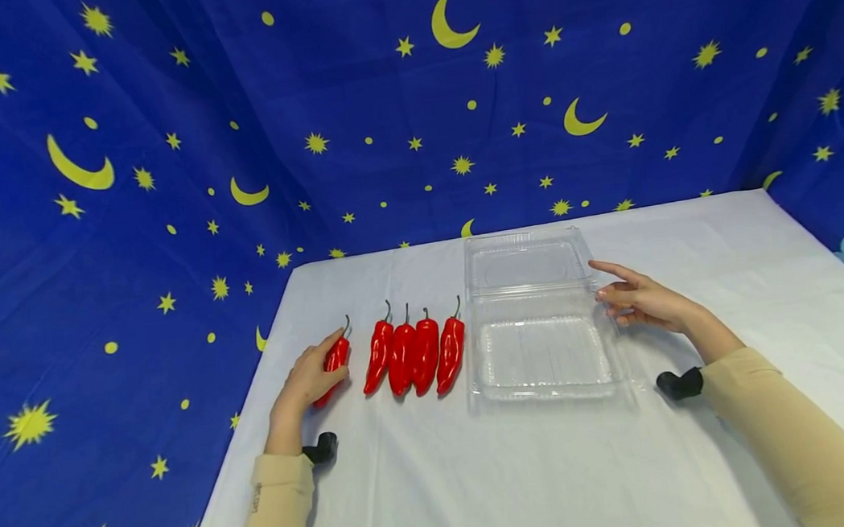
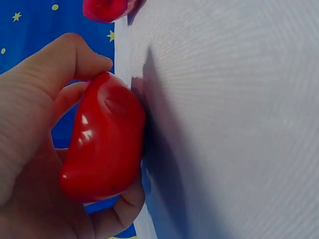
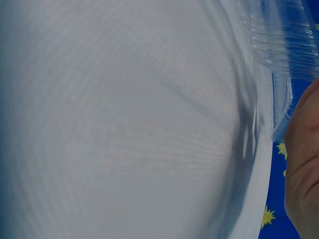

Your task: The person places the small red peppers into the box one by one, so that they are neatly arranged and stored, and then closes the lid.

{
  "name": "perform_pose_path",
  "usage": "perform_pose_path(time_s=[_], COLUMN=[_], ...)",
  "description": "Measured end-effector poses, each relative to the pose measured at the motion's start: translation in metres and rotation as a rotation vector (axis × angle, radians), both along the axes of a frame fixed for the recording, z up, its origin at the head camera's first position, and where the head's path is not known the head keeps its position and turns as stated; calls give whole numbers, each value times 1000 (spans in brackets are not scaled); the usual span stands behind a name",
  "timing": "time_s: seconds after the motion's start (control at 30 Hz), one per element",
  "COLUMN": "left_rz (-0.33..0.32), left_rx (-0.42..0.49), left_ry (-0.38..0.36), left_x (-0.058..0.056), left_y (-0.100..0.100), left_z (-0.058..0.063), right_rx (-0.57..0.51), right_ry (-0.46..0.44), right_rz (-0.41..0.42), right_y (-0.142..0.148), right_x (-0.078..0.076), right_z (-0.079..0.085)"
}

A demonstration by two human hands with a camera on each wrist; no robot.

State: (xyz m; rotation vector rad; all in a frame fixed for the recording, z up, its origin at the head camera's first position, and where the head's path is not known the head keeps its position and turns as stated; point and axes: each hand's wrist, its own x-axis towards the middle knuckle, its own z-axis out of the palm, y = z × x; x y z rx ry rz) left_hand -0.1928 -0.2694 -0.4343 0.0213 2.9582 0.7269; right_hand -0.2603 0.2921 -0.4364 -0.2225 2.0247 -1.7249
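Note:
My left hand (image 1: 310, 377) grips a red pepper (image 1: 337, 364) at the left end of the table, fingers and thumb round its sides. The left wrist view shows that glossy pepper (image 2: 104, 139) close up, with the thumb at one side and curled fingers at the other. My right hand (image 1: 645, 298) is at the right edge of a clear plastic clamshell container (image 1: 540, 290), index finger stretched out and the other fingers loosely bent. The container lies unfolded, its lid half behind its base. In the right wrist view only part of the hand (image 3: 304, 164) shows, below the clear ridged wall (image 3: 284, 37).
Several more red peppers (image 1: 425, 356) lie side by side, stems pointing away, between my left hand and the container. A white cloth (image 1: 436, 488) covers the table. Behind and to the sides hangs a blue curtain (image 1: 381, 72) with yellow moons and stars.

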Motion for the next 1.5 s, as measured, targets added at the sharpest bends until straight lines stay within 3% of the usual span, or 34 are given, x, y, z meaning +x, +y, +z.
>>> perform_pose_path(time_s=[0.13,0.27,0.43,0.57,0.8,1.2,1.33,1.5], left_rz=[9,-8,-54,-108,-228,-465,-539,-670], left_rx=[30,94,226,314,487,728,758,727], left_ry=[20,98,182,196,176,103,55,-16], left_x=[1,3,8,8,2,-22,-29,-36], left_y=[0,-3,-2,4,24,64,84,118], left_z=[1,8,28,47,74,92,99,106], right_rx=[-4,-11,-14,-5,10,-50,-72,-55], right_ry=[1,-8,-15,-22,-29,-11,-23,-29], right_rz=[6,11,10,6,-1,54,58,47], right_y=[-1,-1,0,0,0,1,2,1], right_x=[0,0,0,0,0,-1,-3,-2], right_z=[0,0,0,2,5,4,4,5])
